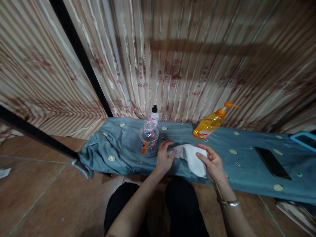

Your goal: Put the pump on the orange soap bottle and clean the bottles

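Both hands grip a white cloth (191,158) just in front of the clear cup (148,138): left hand (164,158) pinches one edge, right hand (213,164) closes on the other. Cloth looks half unfolded, not yet spread or used. Cup sits on a blue-covered bench (247,154); orange pump bottle (212,123) to its right, small capped bottle (154,116) behind. Striped curtain (197,59) at back, tiled floor (44,191) left of bench.

On the bench w/ teal cover (247,171): 1 white cloth (192,158) in my 2 hands, 1 orange pump bottle (209,125), 1 clear jar (148,138), 1 black-capped bottle (154,116), 1 dark phone (273,163).
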The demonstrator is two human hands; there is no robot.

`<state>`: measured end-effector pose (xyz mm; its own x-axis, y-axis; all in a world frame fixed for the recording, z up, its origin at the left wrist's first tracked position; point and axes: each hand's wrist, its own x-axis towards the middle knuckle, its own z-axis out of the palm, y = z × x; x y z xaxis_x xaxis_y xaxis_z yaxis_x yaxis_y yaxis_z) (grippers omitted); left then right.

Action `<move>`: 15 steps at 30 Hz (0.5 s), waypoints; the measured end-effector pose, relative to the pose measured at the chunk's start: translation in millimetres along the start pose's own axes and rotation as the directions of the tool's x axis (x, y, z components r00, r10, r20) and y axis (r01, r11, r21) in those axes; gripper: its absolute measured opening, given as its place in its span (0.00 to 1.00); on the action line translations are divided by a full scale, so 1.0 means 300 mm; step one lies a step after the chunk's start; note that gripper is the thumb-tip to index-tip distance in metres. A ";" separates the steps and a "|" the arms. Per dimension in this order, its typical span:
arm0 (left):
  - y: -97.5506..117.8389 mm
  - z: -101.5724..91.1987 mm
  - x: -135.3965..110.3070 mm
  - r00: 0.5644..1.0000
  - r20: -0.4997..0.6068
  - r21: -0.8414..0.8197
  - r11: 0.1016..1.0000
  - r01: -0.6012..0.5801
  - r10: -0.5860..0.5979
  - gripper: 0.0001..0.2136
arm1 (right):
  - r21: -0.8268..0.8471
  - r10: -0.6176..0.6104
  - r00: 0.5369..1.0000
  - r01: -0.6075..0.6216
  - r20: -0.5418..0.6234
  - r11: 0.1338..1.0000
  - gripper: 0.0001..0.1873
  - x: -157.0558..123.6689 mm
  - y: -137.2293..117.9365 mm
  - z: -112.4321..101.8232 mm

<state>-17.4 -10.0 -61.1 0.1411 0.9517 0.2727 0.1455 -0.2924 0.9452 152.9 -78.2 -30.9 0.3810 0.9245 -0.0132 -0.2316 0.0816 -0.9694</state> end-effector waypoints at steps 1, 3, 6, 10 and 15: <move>-0.001 0.002 -0.003 0.999 0.029 -0.039 0.999 0.027 -0.026 0.09 | 0.000 -0.002 1.000 0.002 0.006 1.000 0.21 -0.010 -0.005 0.012; -0.006 0.015 -0.012 0.986 0.115 -0.171 0.975 0.142 -0.123 0.09 | -0.003 0.014 0.999 -0.014 0.052 1.000 0.20 -0.035 -0.017 0.040; -0.012 0.043 -0.027 0.914 0.256 -0.465 0.789 0.401 -0.314 0.20 | -0.026 0.060 0.985 -0.057 0.161 0.998 0.20 -0.061 -0.026 0.079; 0.004 0.063 -0.036 0.785 0.458 -0.690 0.390 0.610 -0.417 0.32 | -0.073 0.053 0.969 -0.037 0.241 0.997 0.22 -0.034 0.007 0.086; 0.031 0.058 -0.051 0.778 0.468 -0.625 0.465 0.627 -0.419 0.29 | -0.146 -0.039 0.967 0.079 0.253 0.986 0.24 0.017 0.080 0.050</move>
<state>-1.1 -28.9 -59.7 0.5072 0.8190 -0.2681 -0.4561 0.5191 0.7228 135.8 -65.8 -50.7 0.1507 0.9847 0.0876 -0.0677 0.0987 -0.9928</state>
